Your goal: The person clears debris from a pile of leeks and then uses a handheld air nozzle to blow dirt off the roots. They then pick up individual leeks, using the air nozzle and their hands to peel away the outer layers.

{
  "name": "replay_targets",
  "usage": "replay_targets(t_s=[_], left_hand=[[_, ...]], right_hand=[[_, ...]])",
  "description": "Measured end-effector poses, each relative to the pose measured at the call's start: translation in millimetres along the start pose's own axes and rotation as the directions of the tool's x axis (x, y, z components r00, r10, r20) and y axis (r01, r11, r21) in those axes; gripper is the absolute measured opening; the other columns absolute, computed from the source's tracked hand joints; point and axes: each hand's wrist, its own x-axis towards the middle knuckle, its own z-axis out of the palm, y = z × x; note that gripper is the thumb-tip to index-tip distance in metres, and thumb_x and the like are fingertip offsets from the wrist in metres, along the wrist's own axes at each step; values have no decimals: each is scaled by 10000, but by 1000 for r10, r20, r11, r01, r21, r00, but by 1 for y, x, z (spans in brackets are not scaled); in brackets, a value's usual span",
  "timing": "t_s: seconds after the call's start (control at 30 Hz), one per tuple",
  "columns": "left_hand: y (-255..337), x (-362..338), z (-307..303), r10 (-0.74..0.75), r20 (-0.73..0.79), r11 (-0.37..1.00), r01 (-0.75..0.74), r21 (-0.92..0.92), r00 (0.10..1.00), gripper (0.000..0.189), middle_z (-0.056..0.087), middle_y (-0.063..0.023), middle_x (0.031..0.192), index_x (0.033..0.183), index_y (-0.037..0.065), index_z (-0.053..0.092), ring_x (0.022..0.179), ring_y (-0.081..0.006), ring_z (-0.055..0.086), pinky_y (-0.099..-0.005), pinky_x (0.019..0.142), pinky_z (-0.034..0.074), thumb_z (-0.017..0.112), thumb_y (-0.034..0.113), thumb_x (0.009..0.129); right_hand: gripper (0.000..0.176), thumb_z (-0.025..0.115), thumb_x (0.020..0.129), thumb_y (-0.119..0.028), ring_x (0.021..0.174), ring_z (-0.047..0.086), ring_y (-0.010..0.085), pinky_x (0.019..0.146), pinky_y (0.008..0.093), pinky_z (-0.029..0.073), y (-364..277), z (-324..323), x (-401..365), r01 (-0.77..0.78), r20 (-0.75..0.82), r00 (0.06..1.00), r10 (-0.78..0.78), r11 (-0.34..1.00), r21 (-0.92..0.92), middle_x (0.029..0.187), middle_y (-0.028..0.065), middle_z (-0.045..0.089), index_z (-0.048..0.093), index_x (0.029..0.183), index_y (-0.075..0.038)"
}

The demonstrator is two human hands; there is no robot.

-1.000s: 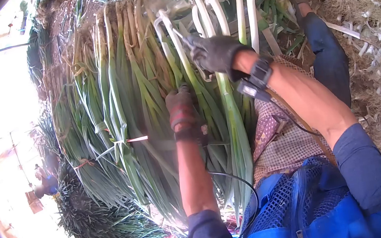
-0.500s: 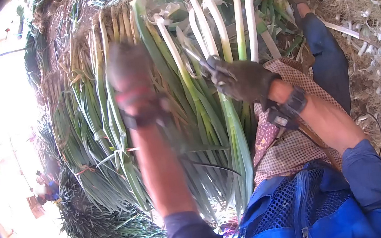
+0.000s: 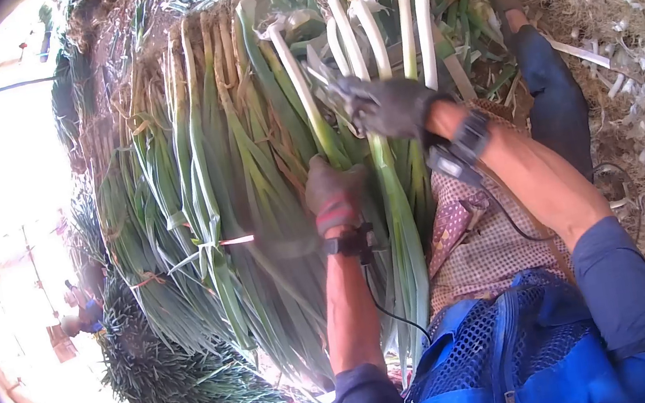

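My left hand (image 3: 333, 191), in a dark glove, is closed around the green part of a long green onion (image 3: 294, 80), whose white stem points away from me. In my gloved right hand (image 3: 392, 106) is a knife (image 3: 320, 72), its blade slightly blurred and just right of that stem. Beside the right hand lie several green onions (image 3: 373, 35) with bare white stems, some with bushy roots at the far end. To the left spreads a thick row of unpeeled green onions (image 3: 233, 131) with brownish stems and long leaves.
Cut roots and white scraps (image 3: 631, 89) cover the ground on the right. A dark heap of leaf tops (image 3: 185, 397) is at the lower left. My outstretched leg (image 3: 548, 93) and checked apron (image 3: 480, 253) border the onions on the right. A thin cable (image 3: 394, 320) hangs from my left wrist.
My left hand has moved right and toward me, from above the unpeeled row to the onion near the knife. My right hand and the knife have shifted slightly away from me.
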Motion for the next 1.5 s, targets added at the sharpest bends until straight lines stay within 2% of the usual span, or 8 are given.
replay_targets(t_s=[0.17,0.4,0.5,0.67,0.77,0.93,1.07,1.5], left_hand=[[7,27,-40,113,-17,935,-112,-337,993,400,769,-94,932,1124,-3,685,788,-170,722,-326,711,592,799,110,757],[49,49,-33,273,-20,917,-267,-297,962,311,748,-96,883,1064,-2,684,734,-183,698,-328,694,587,785,111,793],[23,26,83,286,7,813,-239,-531,958,221,728,-136,979,1092,65,683,874,-305,697,-414,749,564,714,144,888],[51,-60,35,478,175,866,-430,-256,861,381,755,-171,1073,1165,68,700,987,-360,735,-449,853,580,775,328,898],[20,-24,34,189,154,568,20,-823,970,270,758,-72,989,1138,-21,736,889,-145,673,-326,797,562,731,213,1002],[-4,43,16,25,-111,988,-42,-148,994,343,754,-139,905,999,32,726,849,-315,733,-454,782,549,748,369,941],[-5,54,14,164,-321,985,-139,100,933,558,683,-244,1270,1224,-17,672,1122,-415,673,-455,952,539,813,382,859],[-5,57,24,114,-241,987,-83,137,964,418,688,-200,1091,1091,79,674,1010,-414,690,-507,853,554,796,386,835]], right_hand=[[702,651,1001,-107,935,732,199,814,316,594,8,16,-95,3,235,972,-9,1000,28,1165,132,726,352,1636,-113],[623,642,1003,-104,942,714,144,854,327,589,-19,-24,-128,171,-224,967,-122,961,218,1141,149,753,441,1592,-110],[664,679,976,-177,965,749,278,871,371,588,-4,-19,-118,275,-180,947,-268,961,18,1150,197,746,437,1593,-122],[751,693,939,-226,915,728,386,834,486,575,1,-24,-84,-50,-106,994,25,969,-242,1018,223,739,382,1621,-253],[752,688,948,-276,872,726,393,810,511,574,34,0,-73,104,-41,993,-109,987,-121,977,216,741,362,1626,-294],[696,663,976,-267,894,752,321,828,389,602,-6,-7,-77,-63,37,997,69,988,-140,1070,203,744,403,1616,-179],[695,660,970,-277,869,753,341,793,433,605,-4,12,-66,79,129,990,-53,974,-211,1051,211,741,407,1609,-173],[725,659,944,-315,902,739,391,837,485,587,-14,12,4,68,122,992,-33,954,-293,1053,213,748,400,1605,-167]])
